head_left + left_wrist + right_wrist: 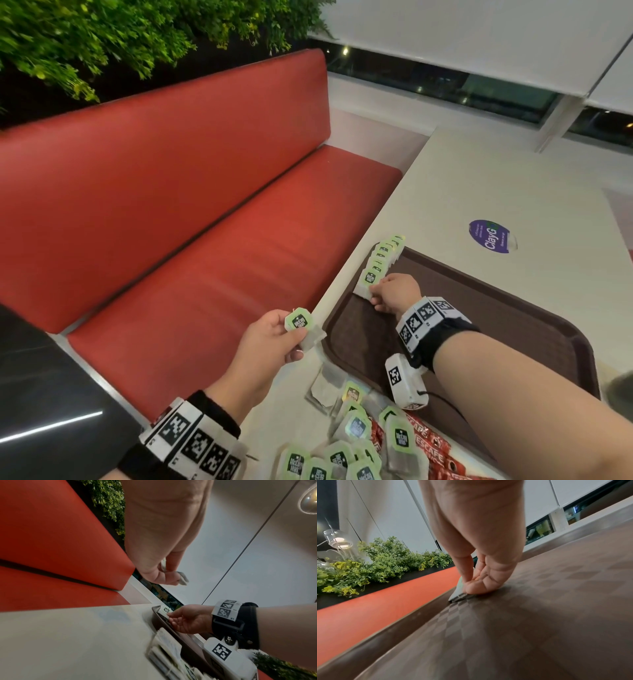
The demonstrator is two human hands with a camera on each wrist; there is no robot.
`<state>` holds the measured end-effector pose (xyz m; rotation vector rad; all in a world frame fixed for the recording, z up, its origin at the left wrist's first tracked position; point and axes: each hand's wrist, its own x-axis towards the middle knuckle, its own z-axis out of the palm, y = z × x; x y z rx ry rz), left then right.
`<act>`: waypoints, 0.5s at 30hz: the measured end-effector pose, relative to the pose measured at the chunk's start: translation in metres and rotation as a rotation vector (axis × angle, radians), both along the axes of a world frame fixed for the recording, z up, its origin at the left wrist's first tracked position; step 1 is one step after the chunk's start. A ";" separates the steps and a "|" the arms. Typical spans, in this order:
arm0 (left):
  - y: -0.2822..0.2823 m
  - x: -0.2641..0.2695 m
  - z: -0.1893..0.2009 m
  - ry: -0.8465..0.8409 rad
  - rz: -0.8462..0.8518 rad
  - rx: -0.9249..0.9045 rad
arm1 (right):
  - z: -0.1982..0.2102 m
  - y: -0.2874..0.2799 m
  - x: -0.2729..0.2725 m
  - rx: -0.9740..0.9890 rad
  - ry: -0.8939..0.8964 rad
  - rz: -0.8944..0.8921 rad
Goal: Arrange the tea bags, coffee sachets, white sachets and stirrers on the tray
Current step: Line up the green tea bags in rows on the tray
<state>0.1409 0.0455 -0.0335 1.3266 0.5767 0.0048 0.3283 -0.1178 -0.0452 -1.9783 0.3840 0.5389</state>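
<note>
Left hand [270,334] pinches one tea bag [301,325] by its green tag, held above the table edge beside the brown tray [513,329]. Loose tea bags [356,435] and red coffee sachets [431,445] lie heaped on the table, nearest the person. Right hand [394,291], fingers curled, grips the nearest bag of the standing row [380,263] (leaning against the tray's left rim).

Right hand [477,577] pinches a tea bag [458,595] against the tray [539,615].
</note>
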 end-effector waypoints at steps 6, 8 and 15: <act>-0.004 0.001 -0.001 0.001 -0.009 0.008 | 0.009 -0.003 -0.002 0.039 0.054 -0.029; -0.004 0.002 0.000 -0.001 -0.013 0.018 | 0.009 -0.008 -0.004 0.012 -0.009 -0.042; -0.009 0.007 0.006 -0.007 -0.047 0.150 | 0.031 -0.013 -0.072 0.146 -0.268 0.402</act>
